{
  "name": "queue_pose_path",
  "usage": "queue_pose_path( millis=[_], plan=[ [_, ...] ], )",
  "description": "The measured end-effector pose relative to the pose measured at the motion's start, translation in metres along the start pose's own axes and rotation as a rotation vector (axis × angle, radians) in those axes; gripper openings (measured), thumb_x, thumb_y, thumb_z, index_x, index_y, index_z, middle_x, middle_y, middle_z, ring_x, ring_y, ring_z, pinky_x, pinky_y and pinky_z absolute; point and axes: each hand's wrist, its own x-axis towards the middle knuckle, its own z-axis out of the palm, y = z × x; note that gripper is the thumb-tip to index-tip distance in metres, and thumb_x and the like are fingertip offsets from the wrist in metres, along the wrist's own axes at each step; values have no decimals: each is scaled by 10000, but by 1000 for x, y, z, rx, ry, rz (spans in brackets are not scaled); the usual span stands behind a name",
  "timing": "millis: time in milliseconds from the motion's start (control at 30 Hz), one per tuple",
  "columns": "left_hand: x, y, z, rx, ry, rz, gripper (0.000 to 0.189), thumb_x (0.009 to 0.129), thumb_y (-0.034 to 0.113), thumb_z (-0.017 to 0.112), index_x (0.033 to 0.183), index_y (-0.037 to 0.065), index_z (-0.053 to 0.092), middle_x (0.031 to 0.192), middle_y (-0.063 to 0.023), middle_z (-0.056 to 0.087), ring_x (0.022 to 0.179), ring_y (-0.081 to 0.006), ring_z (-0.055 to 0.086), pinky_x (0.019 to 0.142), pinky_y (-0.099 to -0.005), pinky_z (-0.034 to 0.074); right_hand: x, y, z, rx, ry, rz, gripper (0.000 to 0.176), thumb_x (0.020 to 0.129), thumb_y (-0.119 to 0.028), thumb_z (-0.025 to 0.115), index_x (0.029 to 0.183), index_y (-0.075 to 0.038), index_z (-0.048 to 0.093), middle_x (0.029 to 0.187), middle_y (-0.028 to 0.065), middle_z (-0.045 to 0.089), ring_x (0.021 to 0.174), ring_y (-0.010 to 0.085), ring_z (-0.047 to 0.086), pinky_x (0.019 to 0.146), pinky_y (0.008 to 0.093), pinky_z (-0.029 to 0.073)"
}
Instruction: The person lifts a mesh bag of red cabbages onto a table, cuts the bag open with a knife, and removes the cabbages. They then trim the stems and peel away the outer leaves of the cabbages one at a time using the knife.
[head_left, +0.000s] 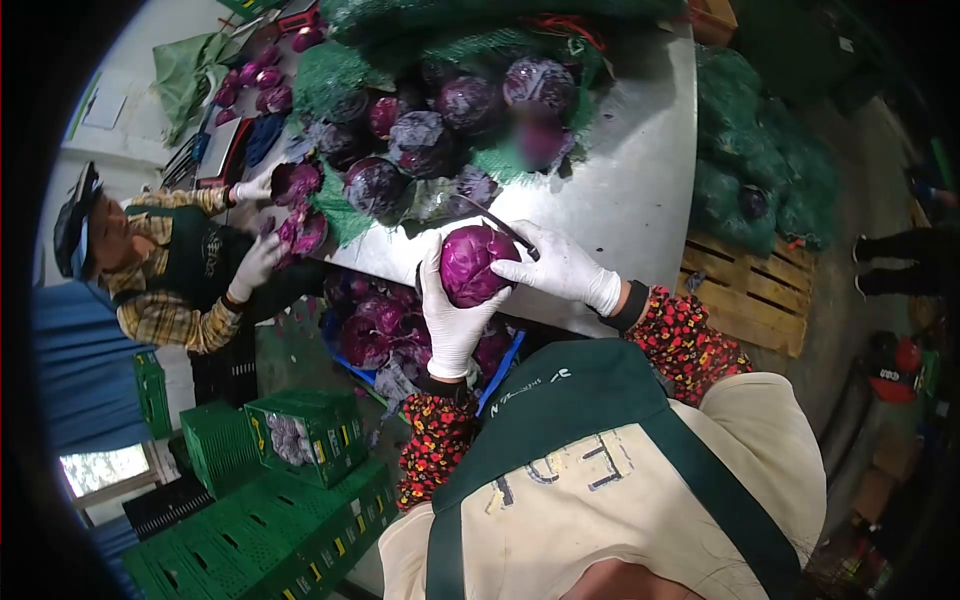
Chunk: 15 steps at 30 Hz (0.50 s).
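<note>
A peeled, glossy red cabbage (474, 266) rests in my left hand (455, 325), which wears a white glove and cups it from the left and below. My right hand (565, 268), also gloved, is closed round a thin dark knife (510, 233), with its fingertips touching the cabbage's right side. The knife points up and left, toward the loose leaves on the table. Just beyond my hands, several unpeeled red cabbages (420, 143) lie on green netting (340, 205).
The metal table (640, 170) spreads ahead. Below its edge, a blue-rimmed container holds purple leaves (375, 330). A co-worker (180, 260) at left handles cabbage leaves. Green crates (270, 530) stand lower left; net sacks (765, 150) sit by a wooden pallet (745, 290) at right.
</note>
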Motion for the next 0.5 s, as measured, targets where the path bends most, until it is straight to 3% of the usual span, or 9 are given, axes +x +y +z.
queue_pose_path(
  millis=[67,133,167,300,333,400,433,467,500],
  plan=[
    [4,5,7,25,-22,-15,990,592,144,888,1410,39,339,1374,-130,446,1243,-237,465,1058,-359,378,-1,7,-5,74,48,-46,549,828,-447,629,1182,-31,579,990,169,666,871,265,648,802,346,506],
    [6,3,10,143,-68,100,953,585,136,886,1387,41,380,1354,-140,465,1241,-265,471,1062,-373,368,-3,8,-13,190,-55,83,497,826,-410,616,1133,-19,608,917,161,674,838,257,655,791,347,511],
    [7,2,14,138,-64,120,964,554,132,872,1389,83,392,1308,-172,470,1228,-339,465,1050,-418,372,-6,5,-17,113,-54,101,416,841,-364,589,1062,-14,632,849,170,674,799,281,668,763,352,513],
    [6,5,23,179,-67,159,966,551,132,872,1389,85,393,1312,-176,474,1236,-346,460,1054,-420,368,-19,14,-7,-76,184,10,306,873,-296,532,952,-22,642,766,189,659,715,359,646,692,378,523],
    [5,8,26,59,-60,78,951,561,133,871,1383,72,397,1311,-156,475,1226,-312,463,1056,-402,362,-19,18,-6,-76,185,9,306,873,-296,532,952,-22,642,766,189,659,715,359,646,692,378,523],
    [3,12,28,-177,-42,-82,920,583,134,871,1371,45,405,1309,-117,478,1206,-242,469,1059,-367,350,-19,28,-7,39,412,162,277,874,-257,528,907,-9,646,706,178,654,659,323,659,641,369,532],
    [2,7,26,-242,-5,-139,905,601,123,857,1377,50,397,1316,-108,468,1204,-230,465,1053,-356,354,-19,34,-11,226,448,225,259,885,-222,518,865,-1,651,638,135,650,555,219,646,540,325,513],
    [0,-5,24,-516,-33,-261,848,682,226,829,1386,63,385,1325,-112,459,1213,-242,465,1049,-372,367,-19,52,-12,406,392,325,256,889,-213,510,831,-6,650,609,78,636,497,109,597,459,276,473],
    [0,-16,18,-729,-84,-345,818,728,321,786,1388,65,377,1334,-112,454,1214,-251,470,1049,-385,373,-22,70,-9,433,342,366,250,891,-212,504,840,-11,645,606,63,629,476,93,570,434,264,453]
  ],
)
